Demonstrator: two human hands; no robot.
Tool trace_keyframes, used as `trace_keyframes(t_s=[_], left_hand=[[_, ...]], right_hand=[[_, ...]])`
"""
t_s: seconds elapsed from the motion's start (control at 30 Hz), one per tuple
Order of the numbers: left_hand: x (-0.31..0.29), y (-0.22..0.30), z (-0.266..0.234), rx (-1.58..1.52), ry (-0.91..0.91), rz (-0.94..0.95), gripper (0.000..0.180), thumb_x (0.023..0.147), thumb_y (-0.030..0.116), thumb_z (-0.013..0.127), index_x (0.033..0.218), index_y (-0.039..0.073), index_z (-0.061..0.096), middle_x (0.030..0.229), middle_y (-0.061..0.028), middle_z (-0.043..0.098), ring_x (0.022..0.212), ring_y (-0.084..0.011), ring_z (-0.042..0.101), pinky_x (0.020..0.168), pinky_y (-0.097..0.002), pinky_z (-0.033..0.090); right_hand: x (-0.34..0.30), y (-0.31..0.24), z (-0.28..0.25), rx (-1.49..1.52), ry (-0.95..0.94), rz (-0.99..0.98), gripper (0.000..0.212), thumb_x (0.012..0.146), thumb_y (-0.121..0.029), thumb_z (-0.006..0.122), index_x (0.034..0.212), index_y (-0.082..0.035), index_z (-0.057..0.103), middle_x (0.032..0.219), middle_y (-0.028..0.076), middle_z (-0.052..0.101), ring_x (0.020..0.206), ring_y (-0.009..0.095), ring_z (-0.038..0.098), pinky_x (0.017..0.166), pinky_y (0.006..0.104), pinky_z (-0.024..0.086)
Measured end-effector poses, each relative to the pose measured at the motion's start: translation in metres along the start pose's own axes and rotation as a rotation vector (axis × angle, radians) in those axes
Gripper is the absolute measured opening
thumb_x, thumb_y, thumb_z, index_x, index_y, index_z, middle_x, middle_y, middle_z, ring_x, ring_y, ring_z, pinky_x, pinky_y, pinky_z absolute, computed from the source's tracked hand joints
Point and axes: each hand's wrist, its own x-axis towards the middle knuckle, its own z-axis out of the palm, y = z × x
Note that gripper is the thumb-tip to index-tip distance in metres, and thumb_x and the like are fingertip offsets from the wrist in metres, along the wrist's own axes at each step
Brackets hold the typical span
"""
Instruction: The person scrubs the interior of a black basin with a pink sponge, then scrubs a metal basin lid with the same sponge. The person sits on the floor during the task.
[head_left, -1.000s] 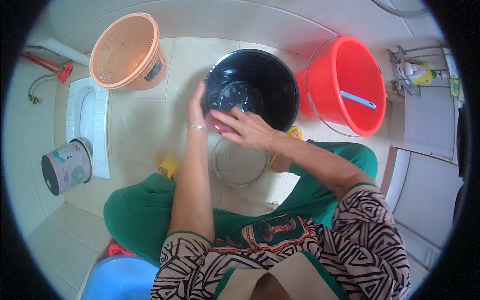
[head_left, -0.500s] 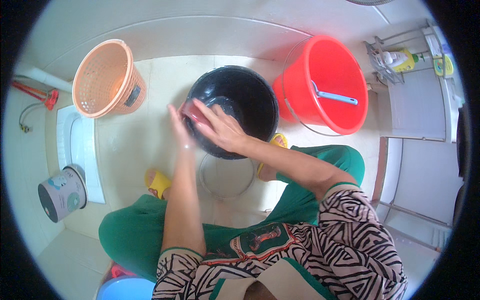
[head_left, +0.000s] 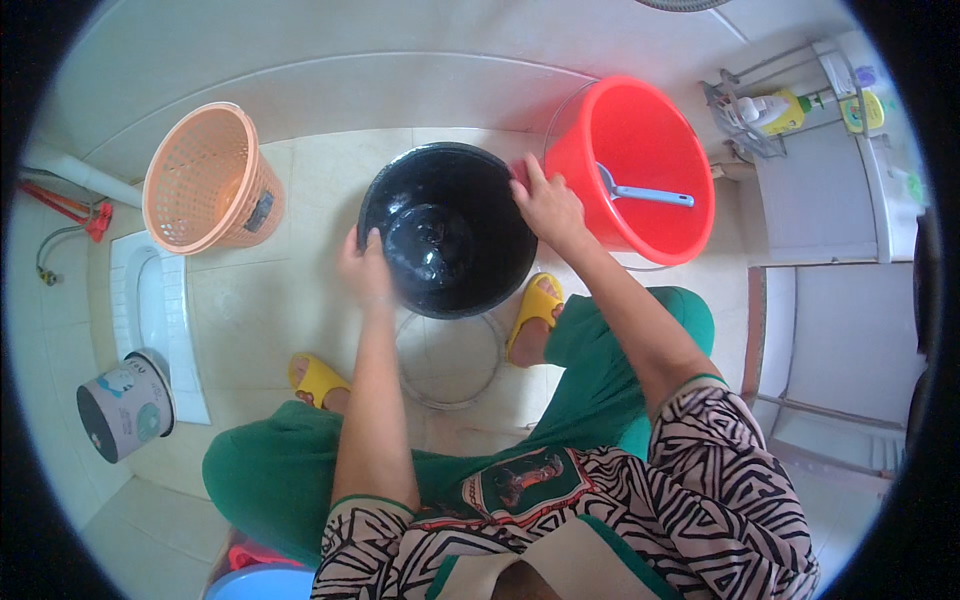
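Left fingers [head_left: 374, 243] clamp basin [head_left: 485, 205] rim | right fingers [head_left: 537, 178] clamp red piece [head_left: 517, 171] | bucket [head_left: 640, 125] close, floor [head_left: 318, 205] open left

black basin [head_left: 492, 232] — round, glossy inside (wet-looking), mouth up | reddish item [head_left: 517, 172] — at basin's right rim, partly hidden

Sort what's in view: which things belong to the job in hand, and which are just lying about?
In the job:
black basin, left hand gripping its rim
small reddish object, in the right hand

Apparently just lying about:
red bucket, blue-handled tool inside
peach basket
patterned bin
yellow bottle
blue tub
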Motion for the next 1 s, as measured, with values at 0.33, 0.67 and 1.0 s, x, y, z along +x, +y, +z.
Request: trace_keyframes(t_s=[0.33,0.67,1.0], left_hand=[[0.014,-0.023,-0.011,0.335,-0.045,0.052,0.035,0.084,0.015,0.066,0.116,0.001,0.063,0.105,-0.0134,0.063,0.098,-0.0253,0.062,0.088,-0.0348,0.046],[0.012,-0.022,-0.009,0.272,-0.047,0.116,0.036,0.081,0.009,0.065,0.116,-0.001,0.063,0.109,-0.0161,0.065,0.099,-0.0257,0.063,0.090,-0.0343,0.046],[0.009,-0.031,0.001,0.119,0.091,0.096,0.034,0.076,0.004,0.062,0.110,0.000,0.066,0.106,-0.0155,0.067,0.096,-0.0263,0.065,0.088,-0.0348,0.048]], right_hand=[[-0.008,0.018,0.023,-0.238,0.255,-0.291,0.066,0.085,-0.036,0.062,0.143,-0.019,0.035,0.090,0.020,0.054,0.075,0.034,0.061,0.064,0.0446,0.049],[0.061,-0.037,0.005,-0.394,0.257,-0.992,0.046,0.087,-0.024,0.055,0.131,-0.018,0.044,0.099,0.013,0.055,0.085,0.027,0.061,0.073,0.0397,0.047],[-0.056,0.004,-0.019,-0.528,-0.348,-0.617,0.052,0.083,-0.028,0.061,0.130,-0.008,0.049,0.104,0.019,0.053,0.086,0.031,0.064,0.071,0.0420,0.053]])
